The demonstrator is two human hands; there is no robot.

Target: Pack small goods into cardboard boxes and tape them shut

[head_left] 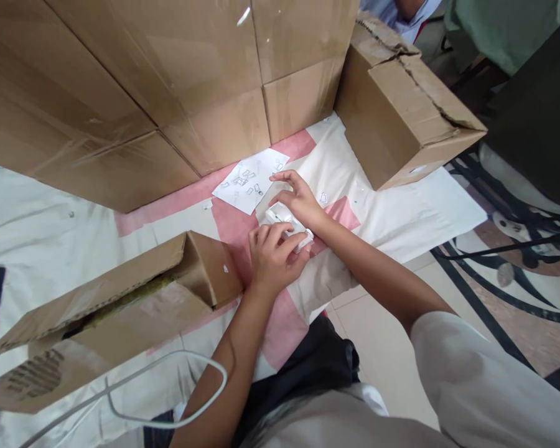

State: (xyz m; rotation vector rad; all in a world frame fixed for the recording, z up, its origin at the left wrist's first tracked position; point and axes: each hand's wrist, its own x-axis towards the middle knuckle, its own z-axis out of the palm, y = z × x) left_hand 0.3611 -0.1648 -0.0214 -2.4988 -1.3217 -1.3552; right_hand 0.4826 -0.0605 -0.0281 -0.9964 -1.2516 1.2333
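A small white plastic piece lies on the cloth-covered table between my hands. My left hand curls over its near part, with the fingers on it and the thumb at its right end; the fingers hide much of its shape. Beyond it, my right hand reaches over the far side. Its thumb is close to the white piece's far edge, and the fingertips are stretched out apart above the paper's corner. A white sheet with drawn outlines of parts lies flat just past my hands.
Large taped cardboard boxes stand like a wall at the back. A cardboard box sits at the back right, and an opened long box at the left. A pale cable loops near my left forearm. Another person's sleeve shows at the top.
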